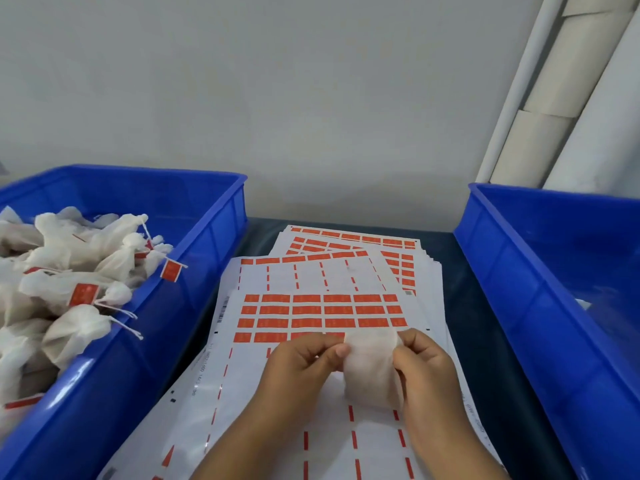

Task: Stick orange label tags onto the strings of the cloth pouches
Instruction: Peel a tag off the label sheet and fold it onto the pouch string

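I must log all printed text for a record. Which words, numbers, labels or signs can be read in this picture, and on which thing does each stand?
None can be read with certainty.
White label sheet margin: a line of digits, too blurred to quote.
Barcodes on the white label sheets: bars only, not readable.
Orange rectangular label tags on the sheet: faint print, too small.
Orange tags on the white cloth pouches in the left blue plastic bin: print blurred.

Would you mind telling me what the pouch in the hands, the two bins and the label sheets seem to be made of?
Pouch: thin white gauze-like cloth, matte and translucent, probably nonwoven. Left bin and right bin: blue moulded plastic, slightly glossy, with ribbed walls. Label sheets: white, faintly shiny backing paper carrying orange stickers, likely paper.
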`<act>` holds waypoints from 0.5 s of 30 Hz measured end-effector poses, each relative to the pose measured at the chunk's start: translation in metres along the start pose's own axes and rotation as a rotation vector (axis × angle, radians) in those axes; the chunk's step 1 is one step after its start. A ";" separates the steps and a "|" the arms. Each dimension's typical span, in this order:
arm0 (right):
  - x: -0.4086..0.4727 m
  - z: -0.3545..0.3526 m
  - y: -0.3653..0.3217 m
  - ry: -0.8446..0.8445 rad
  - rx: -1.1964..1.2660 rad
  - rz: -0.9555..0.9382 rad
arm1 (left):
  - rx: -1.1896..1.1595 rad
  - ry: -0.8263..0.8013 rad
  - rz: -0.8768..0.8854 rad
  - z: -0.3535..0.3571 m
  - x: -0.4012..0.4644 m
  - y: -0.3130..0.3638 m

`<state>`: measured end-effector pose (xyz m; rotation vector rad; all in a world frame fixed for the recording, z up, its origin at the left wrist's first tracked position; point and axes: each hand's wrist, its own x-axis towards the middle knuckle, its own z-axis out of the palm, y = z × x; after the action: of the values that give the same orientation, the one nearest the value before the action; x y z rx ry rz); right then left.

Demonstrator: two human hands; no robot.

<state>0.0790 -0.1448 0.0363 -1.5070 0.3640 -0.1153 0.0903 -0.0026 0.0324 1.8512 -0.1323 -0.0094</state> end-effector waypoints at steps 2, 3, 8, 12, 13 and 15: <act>0.001 -0.001 0.001 0.024 0.018 0.015 | 0.013 0.028 -0.006 -0.001 0.000 0.002; 0.002 -0.001 0.002 0.033 0.034 0.027 | 0.019 0.049 -0.003 -0.002 0.000 0.003; 0.001 0.000 0.006 0.007 0.034 0.052 | 0.050 0.138 0.009 -0.007 0.001 0.002; -0.004 -0.001 0.001 -0.284 0.013 0.058 | 0.153 0.171 0.069 -0.004 0.002 -0.003; -0.005 0.000 0.000 -0.344 -0.010 0.065 | 0.190 0.171 0.086 -0.003 0.002 -0.004; -0.007 0.003 0.001 -0.415 -0.097 0.035 | 0.242 0.170 0.119 0.000 0.001 -0.003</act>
<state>0.0736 -0.1402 0.0368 -1.5747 0.0628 0.2439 0.0917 -0.0016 0.0292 2.0734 -0.1286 0.2566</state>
